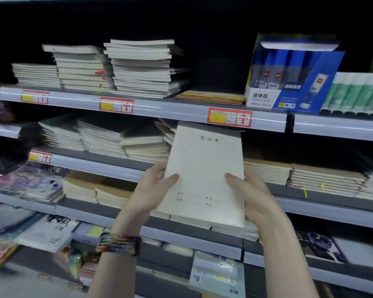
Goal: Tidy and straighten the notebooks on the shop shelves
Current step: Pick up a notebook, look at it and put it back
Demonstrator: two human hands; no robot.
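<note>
Notebook point(205, 168) held between left grip point(153, 190) and right grip point(253, 190), side edges pinched.

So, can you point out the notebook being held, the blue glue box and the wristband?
notebook point(205, 168), head view, middle of its pale cover.
glue box point(261, 96), head view, white front label panel.
wristband point(121, 244), head view, woven strap on the left wrist.

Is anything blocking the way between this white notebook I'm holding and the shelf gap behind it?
Nothing visible does. The white notebook, held by left hand and right hand, faces a dark gap between leaning notebooks on its left and a brown-covered stack on its right, though it hides most of that gap.
</note>
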